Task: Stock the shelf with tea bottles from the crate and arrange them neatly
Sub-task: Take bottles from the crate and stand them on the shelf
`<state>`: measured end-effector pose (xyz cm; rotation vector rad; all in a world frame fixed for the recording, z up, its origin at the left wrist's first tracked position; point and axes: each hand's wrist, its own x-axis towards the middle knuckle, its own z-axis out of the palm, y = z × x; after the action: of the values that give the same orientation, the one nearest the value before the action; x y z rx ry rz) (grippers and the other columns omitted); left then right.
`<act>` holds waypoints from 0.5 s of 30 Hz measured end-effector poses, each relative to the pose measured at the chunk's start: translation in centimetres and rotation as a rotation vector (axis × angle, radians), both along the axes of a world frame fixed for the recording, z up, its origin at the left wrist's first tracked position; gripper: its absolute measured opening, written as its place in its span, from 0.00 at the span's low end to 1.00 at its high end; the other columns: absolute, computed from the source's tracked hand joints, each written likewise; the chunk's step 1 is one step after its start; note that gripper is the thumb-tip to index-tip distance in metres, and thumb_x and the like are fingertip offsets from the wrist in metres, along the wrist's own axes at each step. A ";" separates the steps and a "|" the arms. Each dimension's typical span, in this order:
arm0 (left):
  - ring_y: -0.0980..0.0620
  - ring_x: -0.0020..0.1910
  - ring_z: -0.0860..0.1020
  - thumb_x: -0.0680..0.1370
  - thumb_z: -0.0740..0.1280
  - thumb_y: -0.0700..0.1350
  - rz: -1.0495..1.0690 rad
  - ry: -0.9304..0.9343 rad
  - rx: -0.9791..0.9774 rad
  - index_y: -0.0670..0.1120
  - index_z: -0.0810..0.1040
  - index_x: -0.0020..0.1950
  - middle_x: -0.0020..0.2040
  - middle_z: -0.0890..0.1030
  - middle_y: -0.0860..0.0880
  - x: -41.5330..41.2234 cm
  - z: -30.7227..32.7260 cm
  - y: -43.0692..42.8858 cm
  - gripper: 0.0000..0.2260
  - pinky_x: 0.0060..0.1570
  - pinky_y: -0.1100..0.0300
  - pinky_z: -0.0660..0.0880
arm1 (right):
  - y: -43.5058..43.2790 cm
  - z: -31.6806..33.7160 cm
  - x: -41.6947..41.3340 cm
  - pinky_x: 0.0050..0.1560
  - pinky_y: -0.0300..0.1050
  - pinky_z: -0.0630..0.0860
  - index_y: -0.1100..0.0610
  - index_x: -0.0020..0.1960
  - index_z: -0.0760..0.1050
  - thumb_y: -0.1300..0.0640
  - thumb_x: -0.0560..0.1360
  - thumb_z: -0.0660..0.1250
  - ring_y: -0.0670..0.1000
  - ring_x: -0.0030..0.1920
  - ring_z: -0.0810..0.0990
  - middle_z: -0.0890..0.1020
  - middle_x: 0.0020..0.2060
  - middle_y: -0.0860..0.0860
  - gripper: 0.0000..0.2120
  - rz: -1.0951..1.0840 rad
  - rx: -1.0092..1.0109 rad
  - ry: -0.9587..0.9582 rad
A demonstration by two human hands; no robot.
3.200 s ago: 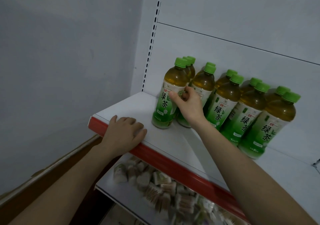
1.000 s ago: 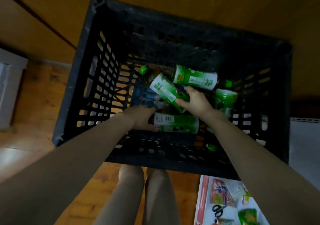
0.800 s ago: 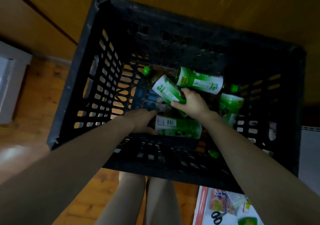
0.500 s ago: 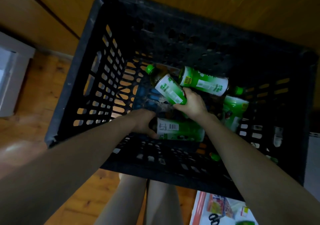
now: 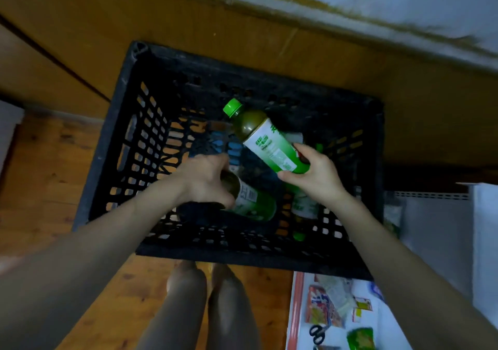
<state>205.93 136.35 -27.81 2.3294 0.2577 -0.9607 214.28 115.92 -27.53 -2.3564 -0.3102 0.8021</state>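
Right hand (image 5: 315, 177) gripped a tea bottle (image 5: 269, 145) over the crate (image 5: 113, 147). Left hand (image 5: 207, 180) clenched a second bottle (image 5: 250, 201) inside. Scissors (image 5: 316, 333) lay on the shelf (image 5: 390, 331) beside.

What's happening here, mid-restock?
A person bends over a black crate on the wooden floor. The right hand grips a tea bottle by its lower end, cap pointing away. The left hand grips a second bottle near its neck, low in the crate. A third bottle lies beside it.
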 end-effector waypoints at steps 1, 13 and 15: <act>0.48 0.45 0.74 0.61 0.76 0.54 0.012 -0.029 -0.016 0.49 0.69 0.51 0.44 0.76 0.49 0.0 1.4 0.3 0.25 0.39 0.55 0.71 | -0.5 1.5 -0.2 0.41 0.20 0.67 0.57 0.64 0.71 0.60 0.67 0.74 0.44 0.50 0.75 0.76 0.48 0.46 0.27 -0.035 0.028 -0.008; 0.58 0.43 0.74 0.59 0.78 0.57 -0.018 -0.357 -0.262 0.50 0.74 0.51 0.44 0.76 0.55 1.5 19.4 0.3 0.26 0.38 0.58 0.73 | -3.0 18.5 -5.0 0.59 0.44 0.75 0.56 0.69 0.67 0.57 0.68 0.73 0.48 0.59 0.76 0.77 0.60 0.49 0.31 -0.334 0.210 -0.221; 0.59 0.43 0.74 0.60 0.78 0.54 -0.074 -0.418 -0.286 0.51 0.74 0.51 0.44 0.76 0.57 1.7 21.9 -0.1 0.24 0.38 0.62 0.72 | -3.8 21.4 -6.6 0.59 0.44 0.75 0.55 0.69 0.67 0.57 0.68 0.74 0.46 0.59 0.75 0.76 0.60 0.47 0.32 -0.404 0.231 -0.268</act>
<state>207.59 136.24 -5.92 2.2166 -0.1280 -0.4846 207.71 112.12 -6.12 -2.2009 -0.0272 0.2452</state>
